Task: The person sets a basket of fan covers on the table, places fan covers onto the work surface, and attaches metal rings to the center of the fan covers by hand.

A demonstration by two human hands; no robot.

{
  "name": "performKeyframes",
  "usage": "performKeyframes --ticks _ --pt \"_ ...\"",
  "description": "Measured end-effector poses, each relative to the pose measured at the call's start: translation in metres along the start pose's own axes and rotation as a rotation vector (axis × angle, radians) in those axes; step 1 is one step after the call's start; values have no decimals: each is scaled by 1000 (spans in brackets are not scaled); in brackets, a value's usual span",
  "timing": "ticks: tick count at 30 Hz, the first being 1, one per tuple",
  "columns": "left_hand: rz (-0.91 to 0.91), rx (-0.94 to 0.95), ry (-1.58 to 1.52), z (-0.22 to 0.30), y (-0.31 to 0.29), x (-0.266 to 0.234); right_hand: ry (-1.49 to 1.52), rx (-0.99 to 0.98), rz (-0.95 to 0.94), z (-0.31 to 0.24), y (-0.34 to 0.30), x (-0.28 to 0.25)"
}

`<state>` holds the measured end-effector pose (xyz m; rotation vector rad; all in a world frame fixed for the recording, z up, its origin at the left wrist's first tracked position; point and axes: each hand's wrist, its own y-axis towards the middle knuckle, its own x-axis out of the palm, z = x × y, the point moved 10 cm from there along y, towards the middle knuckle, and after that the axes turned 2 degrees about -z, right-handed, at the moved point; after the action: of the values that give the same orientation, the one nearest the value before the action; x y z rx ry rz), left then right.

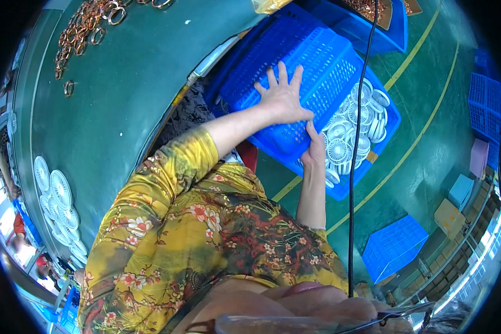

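A blue perforated plastic basket (328, 64) lies tilted over a blue crate (394, 119) filled with white round slotted discs (338, 149). My left hand (284, 99) rests on the basket's side, its fingers spread wide and its palm down. My right hand (314, 146) grips the basket's near edge, thumb up along the rim; the fingers curl round and are partly hidden. The discs show to the right of the basket, heaped in the crate; the basket covers the rest of the crate.
On the green table (133, 72) at left lie copper-coloured rings (89, 28) and several white discs (61, 189). A black cable (355, 183) hangs down in front of the crate. Blue bins (395, 247) and cartons (450, 217) stand on the floor at right.
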<state>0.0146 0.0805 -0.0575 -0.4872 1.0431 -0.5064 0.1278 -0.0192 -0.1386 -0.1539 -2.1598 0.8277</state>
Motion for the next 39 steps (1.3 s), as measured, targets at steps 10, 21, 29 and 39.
performKeyframes --ticks 10,21,29,39 --pt "14 -3 -113 -6 47 -7 -55 -81 34 -16 45 -7" --pt "-42 55 -253 5 -6 0 -267 -43 137 -49 -23 15" --pt "35 204 -345 -7 14 -9 -249 -191 225 -36 -13 17" --pt "63 279 -448 24 -20 2 -333 -147 143 -80 -57 0"
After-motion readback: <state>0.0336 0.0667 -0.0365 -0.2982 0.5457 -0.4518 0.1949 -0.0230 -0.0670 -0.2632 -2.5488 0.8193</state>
